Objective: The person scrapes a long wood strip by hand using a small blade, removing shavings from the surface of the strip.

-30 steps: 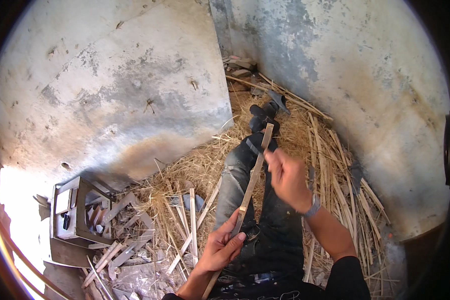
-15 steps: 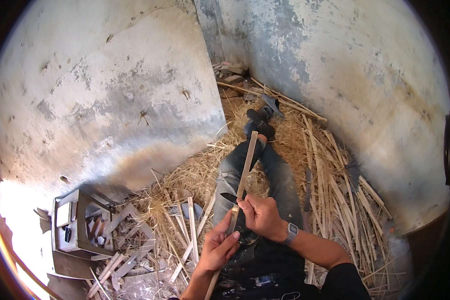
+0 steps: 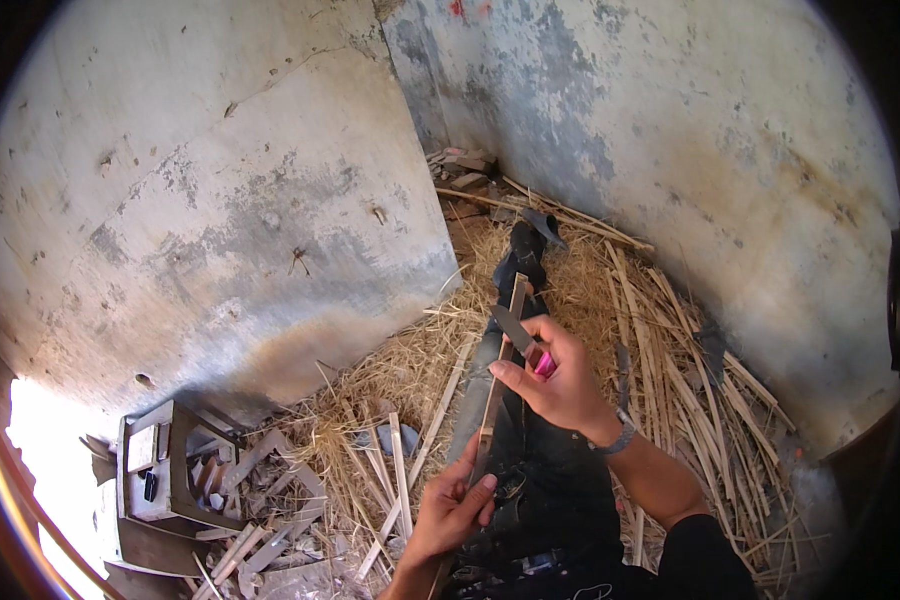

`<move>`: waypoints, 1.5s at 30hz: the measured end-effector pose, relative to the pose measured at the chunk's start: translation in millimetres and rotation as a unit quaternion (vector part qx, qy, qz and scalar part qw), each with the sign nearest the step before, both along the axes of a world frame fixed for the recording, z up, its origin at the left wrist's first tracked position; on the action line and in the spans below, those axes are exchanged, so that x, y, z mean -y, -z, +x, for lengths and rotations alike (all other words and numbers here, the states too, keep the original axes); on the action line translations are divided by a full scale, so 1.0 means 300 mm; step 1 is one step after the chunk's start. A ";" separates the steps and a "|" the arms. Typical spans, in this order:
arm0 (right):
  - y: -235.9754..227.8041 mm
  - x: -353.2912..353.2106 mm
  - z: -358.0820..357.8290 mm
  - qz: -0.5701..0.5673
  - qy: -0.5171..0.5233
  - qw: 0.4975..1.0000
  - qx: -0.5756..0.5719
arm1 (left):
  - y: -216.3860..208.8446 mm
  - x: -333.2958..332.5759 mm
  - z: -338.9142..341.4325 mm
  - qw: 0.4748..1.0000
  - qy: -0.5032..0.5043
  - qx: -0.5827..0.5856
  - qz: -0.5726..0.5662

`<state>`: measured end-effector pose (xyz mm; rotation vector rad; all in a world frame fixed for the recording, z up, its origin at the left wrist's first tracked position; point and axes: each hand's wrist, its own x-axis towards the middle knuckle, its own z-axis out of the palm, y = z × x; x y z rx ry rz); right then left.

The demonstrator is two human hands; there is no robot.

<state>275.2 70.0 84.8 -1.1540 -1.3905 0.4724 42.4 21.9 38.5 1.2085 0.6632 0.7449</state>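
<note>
Wooden strip (image 3: 498,380) at frame centre, slanting up over the outstretched legs (image 3: 530,470), gripped low by the left hand (image 3: 452,508) with clenched fingers, right hand (image 3: 560,375) grasping a pink-handled knife (image 3: 523,338) against it, straw (image 3: 390,380) around.

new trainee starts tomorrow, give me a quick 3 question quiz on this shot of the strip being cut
1. True or false: the left hand grips the lower end of the wooden strip.
2. What does the right hand hold against the strip? A) a knife with a pink handle B) a hammer C) a saw
3. Fill in: the floor around the outstretched leg is covered with ____ and loose wooden slats.

Key: 1 true. 2 A, the knife, blade laid on the strip's upper part. 3 straw.
</note>
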 end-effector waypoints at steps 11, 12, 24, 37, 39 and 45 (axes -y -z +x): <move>-0.015 -0.033 0.012 0.015 -0.011 0.996 -0.087 | 0.025 0.000 0.005 0.945 0.062 0.186 -0.264; -0.007 -0.040 0.009 0.053 0.004 0.996 -0.072 | 0.043 -0.004 0.004 0.944 0.059 0.187 -0.265; -0.049 -0.085 0.121 0.139 0.066 0.983 0.101 | 0.088 0.006 -0.008 0.939 0.045 0.227 -0.255; 0.001 -0.060 0.132 0.136 0.053 0.974 0.171 | 0.083 0.012 -0.005 0.963 0.021 0.202 -0.176; 0.016 -0.042 0.118 0.152 0.053 0.972 0.173 | 0.076 0.005 -0.002 0.968 0.016 0.193 -0.161; 0.043 0.092 -0.008 0.057 -0.069 0.958 0.273 | 0.058 -0.040 0.002 0.982 -0.036 0.144 -0.115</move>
